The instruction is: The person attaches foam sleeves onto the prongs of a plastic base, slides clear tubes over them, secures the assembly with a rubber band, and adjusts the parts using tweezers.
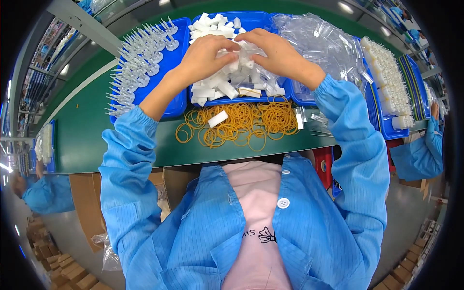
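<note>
Left hand, right hand over tray, fingers curled, cannot tell whether gripping anything, white pieces heaped to tray's near edge, rubber bands toward near edge of worktop

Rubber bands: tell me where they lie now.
In the head view, the rubber bands lie near the centre on the green table, along the near side of the middle blue tray.
</note>
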The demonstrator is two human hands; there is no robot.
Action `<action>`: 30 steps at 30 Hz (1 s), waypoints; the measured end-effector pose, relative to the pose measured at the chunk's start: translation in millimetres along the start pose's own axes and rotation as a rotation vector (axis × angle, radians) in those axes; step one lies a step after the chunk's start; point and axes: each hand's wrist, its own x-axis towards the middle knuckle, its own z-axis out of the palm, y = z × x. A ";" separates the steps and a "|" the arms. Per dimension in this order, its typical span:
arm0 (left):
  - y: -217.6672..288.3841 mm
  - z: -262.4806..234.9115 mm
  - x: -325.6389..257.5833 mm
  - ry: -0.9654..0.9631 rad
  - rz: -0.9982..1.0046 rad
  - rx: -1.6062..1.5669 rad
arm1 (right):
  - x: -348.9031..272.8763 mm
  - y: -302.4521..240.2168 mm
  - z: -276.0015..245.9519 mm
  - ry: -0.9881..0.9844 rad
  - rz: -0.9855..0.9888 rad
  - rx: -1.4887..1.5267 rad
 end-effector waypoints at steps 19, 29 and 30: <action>35.8 -9.1 -19.7 0.098 -0.274 -0.787 | -66.8 -83.7 -47.8 0.392 0.456 0.612; -20.9 -55.3 -45.7 0.590 -0.505 -0.743 | -118.8 -117.4 -26.9 -0.044 0.472 0.845; -27.9 -61.0 -55.0 0.525 -0.561 -0.672 | -122.5 -121.2 -20.5 -0.001 0.536 0.960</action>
